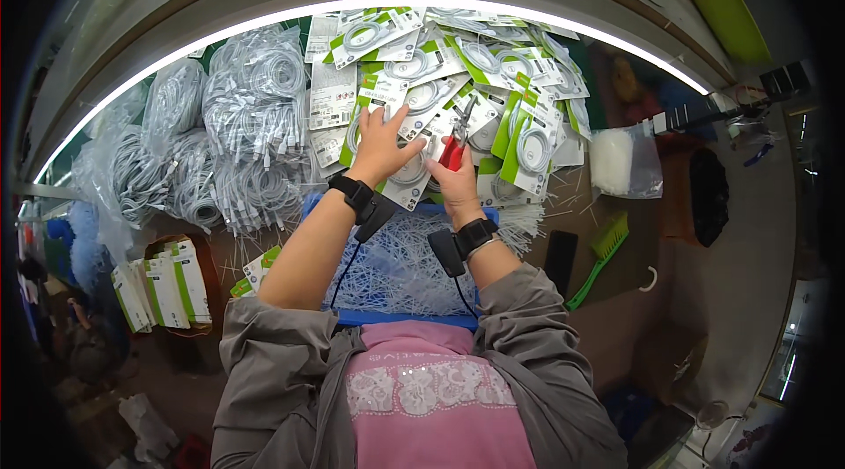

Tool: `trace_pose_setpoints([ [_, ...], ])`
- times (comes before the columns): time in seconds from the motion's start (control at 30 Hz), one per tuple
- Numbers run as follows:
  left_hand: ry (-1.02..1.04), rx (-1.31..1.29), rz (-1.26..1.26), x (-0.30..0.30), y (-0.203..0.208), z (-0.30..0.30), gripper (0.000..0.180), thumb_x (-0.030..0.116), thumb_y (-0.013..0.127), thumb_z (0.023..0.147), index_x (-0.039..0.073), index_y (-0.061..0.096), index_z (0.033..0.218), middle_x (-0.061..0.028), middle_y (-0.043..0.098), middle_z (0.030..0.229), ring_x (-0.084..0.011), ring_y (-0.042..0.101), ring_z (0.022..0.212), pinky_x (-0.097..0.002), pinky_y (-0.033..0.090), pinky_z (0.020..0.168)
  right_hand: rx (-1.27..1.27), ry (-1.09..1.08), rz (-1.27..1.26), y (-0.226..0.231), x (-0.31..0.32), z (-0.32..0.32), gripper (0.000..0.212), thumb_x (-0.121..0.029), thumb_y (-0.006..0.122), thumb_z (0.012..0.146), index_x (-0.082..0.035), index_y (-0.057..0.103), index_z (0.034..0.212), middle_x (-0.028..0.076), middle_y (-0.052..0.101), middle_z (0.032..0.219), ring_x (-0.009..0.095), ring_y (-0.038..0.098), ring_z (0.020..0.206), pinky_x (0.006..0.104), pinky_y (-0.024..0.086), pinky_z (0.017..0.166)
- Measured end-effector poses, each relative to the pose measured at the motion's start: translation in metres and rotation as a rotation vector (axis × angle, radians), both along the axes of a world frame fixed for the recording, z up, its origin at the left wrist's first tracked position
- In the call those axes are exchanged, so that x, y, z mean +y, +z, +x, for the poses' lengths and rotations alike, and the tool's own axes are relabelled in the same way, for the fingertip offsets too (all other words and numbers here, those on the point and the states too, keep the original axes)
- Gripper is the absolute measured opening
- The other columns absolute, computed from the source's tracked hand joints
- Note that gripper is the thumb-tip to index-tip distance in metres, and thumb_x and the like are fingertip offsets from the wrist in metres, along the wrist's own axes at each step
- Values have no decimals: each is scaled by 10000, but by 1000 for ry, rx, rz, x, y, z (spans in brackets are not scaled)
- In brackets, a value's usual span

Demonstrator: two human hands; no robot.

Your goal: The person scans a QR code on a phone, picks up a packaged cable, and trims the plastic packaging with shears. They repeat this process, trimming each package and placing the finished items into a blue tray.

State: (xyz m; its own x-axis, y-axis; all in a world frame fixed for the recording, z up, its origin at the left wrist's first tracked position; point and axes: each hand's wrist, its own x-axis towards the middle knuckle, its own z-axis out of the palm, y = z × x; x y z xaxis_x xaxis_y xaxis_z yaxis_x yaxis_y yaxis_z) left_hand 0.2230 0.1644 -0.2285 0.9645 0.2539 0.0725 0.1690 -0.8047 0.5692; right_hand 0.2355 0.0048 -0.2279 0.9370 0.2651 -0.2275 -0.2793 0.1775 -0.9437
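Observation:
My right hand (458,187) is closed round the red handles of a pair of cutting pliers (452,154), whose metal jaws point away from me over the packs. My left hand (378,150) lies with its fingers spread on a white-and-green carded cable pack (410,172), its thumb toward the pliers. Under and beyond both hands is a heap of similar cable packs (533,149), each with a coiled white cable on its card. Both wrists wear black bands.
Bundled white cables (255,86) in clear bags are piled at left. Before me, a blue tray (405,318) holds thin white plastic strips (387,271). A green brush (607,245), a dark phone-like slab (561,260) and a clear bag (623,163) lie at right; a box of cards (176,284) stands at left.

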Motion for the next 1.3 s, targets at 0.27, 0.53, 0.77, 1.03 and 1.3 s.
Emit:
trace_pose_setpoints([
  [0.27, -60, -175, -130, -22, 53, -45, 584, 310, 671, 769, 96, 510, 1287, -325, 443, 1227, -462, 336, 1220, -468, 324, 1018, -111, 20, 155, 26, -8, -30, 463, 54, 647, 760, -97, 489, 1167, 13, 536, 1063, 114, 535, 932, 259, 446, 827],
  [0.53, -132, -121, 46, -72, 123, -179, 538, 246, 627, 840, 20, 470, 1303, -271, 420, 1266, -406, 436, 1152, -432, 351, 1000, -40, 398, 158, 64, -86, -105, 428, 43, 644, 781, -88, 493, 1159, -26, 555, 935, 77, 529, 838, 231, 437, 763],
  [0.77, 133, 133, -1272, -27, 74, -218, 431, 224, 550, 919, -4, 459, 1273, -183, 427, 1299, -282, 468, 1147, -409, 399, 983, 127, 570, -197, 12, -128, -133, 405, -53, 669, 776, -42, 528, 1156, -14, 547, 901, 85, 526, 795, 225, 432, 715],
  [1.03, 494, -311, -1972, -13, 91, -237, 356, 202, 547, 922, -24, 465, 1184, -138, 495, 1171, -241, 509, 1097, -390, 469, 945, 25, 526, -377, 1, -163, -141, 377, -89, 679, 748, -23, 562, 1101, 9, 573, 875, 95, 537, 789, 244, 451, 717],
  [1.3, 479, -399, -2268, -25, 97, -236, 258, 185, 543, 921, -3, 517, 1096, -109, 547, 1055, -212, 562, 983, -375, 503, 874, -58, 817, -550, -5, -152, -152, 421, -167, 682, 757, -13, 553, 1126, 89, 641, 900, 163, 604, 832, 283, 475, 756],
])
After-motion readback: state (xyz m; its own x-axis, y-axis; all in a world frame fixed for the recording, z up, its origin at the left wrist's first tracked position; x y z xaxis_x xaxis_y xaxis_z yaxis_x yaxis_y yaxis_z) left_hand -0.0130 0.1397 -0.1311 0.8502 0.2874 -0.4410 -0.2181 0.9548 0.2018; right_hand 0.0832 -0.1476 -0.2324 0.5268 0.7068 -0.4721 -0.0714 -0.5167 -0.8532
